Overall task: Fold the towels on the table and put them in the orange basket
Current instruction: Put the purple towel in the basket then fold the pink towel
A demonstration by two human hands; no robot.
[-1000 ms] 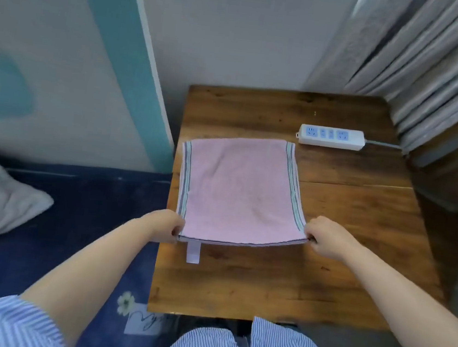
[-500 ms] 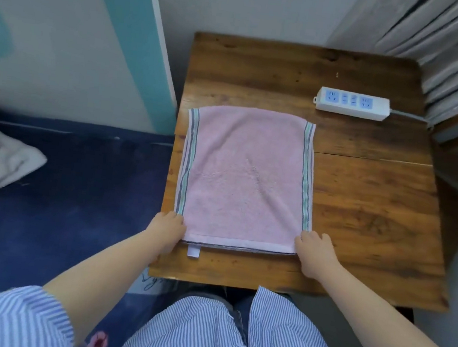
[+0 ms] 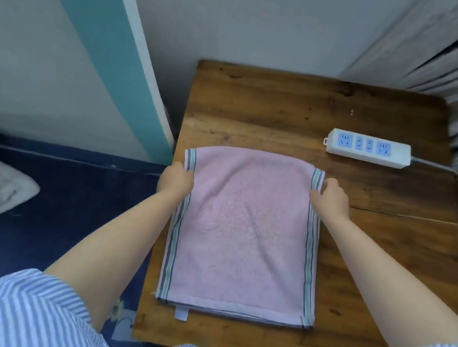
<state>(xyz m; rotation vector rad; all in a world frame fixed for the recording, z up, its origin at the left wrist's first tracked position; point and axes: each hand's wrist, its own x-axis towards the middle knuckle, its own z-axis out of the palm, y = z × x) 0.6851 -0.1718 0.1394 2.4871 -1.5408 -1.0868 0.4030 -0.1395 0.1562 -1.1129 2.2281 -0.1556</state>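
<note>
My left hand (image 3: 176, 178) pinches the left striped edge of the pink towel (image 3: 244, 232), right hand (image 3: 330, 197) pinches the right striped edge, both near its far end. The towel lies flat between my fingers, folded double, on the wooden table (image 3: 287, 105). White tag (image 3: 181, 314) sticks out at the near left corner; I can't make out any writing on it. White power strip (image 3: 367, 147) sits beyond my right fingers, apart from the towel, no readable brand.
</note>
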